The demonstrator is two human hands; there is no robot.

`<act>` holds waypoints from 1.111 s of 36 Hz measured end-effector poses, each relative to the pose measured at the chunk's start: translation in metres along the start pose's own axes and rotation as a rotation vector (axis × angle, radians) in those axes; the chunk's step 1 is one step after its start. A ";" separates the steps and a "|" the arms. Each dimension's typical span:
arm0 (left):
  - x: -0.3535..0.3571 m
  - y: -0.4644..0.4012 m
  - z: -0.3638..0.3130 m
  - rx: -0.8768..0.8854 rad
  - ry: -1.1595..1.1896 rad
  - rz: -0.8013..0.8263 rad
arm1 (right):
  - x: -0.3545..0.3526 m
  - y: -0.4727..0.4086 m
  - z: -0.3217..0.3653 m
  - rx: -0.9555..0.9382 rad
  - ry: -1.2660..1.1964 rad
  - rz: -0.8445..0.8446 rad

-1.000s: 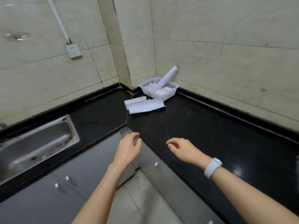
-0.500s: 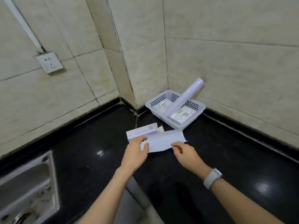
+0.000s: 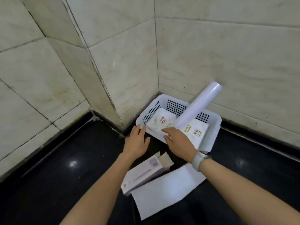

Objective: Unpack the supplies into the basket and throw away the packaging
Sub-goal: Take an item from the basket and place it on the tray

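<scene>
Your L hand is flat, fingers straight, tips touching the near-left rim of the basket; it holds nothing. Your R hand reaches over the near rim, fingers loosely spread on the left pack inside; can't tell if it's gripping yet, looks relaxed. Watch on R wrist. Basket sits in the wall corner on the black counter, w/ a 2nd pack at right and a white roll leaning tilted out over the far rim. Nearer you, under both forearms: open box w/ flaps up, touching a flat white sheet.
</scene>
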State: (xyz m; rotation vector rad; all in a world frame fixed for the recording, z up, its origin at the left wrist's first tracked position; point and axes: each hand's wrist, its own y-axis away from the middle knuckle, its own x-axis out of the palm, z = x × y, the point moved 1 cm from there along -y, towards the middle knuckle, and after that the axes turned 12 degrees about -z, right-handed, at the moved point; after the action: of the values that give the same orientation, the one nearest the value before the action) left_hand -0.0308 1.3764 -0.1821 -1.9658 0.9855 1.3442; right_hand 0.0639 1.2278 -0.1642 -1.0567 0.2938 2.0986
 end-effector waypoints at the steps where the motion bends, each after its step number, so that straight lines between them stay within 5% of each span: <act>1: 0.007 -0.014 0.009 0.035 -0.036 0.015 | 0.010 -0.016 0.001 0.002 0.020 0.005; 15: 0.038 -0.041 0.057 0.237 -0.029 -0.078 | 0.073 -0.108 -0.003 0.177 0.378 0.175; 28: 0.006 -0.051 0.042 0.141 -0.005 0.059 | -0.017 -0.087 0.045 0.060 -0.006 -0.432; 36: -0.040 -0.013 -0.019 0.139 0.327 -0.175 | -0.085 0.018 0.030 0.108 -0.094 -0.709; 40: -0.031 0.046 -0.076 0.239 0.494 -0.169 | -0.110 0.112 0.004 0.199 -0.061 -0.765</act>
State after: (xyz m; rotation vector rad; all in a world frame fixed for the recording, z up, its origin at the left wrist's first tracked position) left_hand -0.0356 1.2989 -0.1288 -2.1771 1.1067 0.6243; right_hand 0.0228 1.0947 -0.0913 -0.8101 0.0452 1.3771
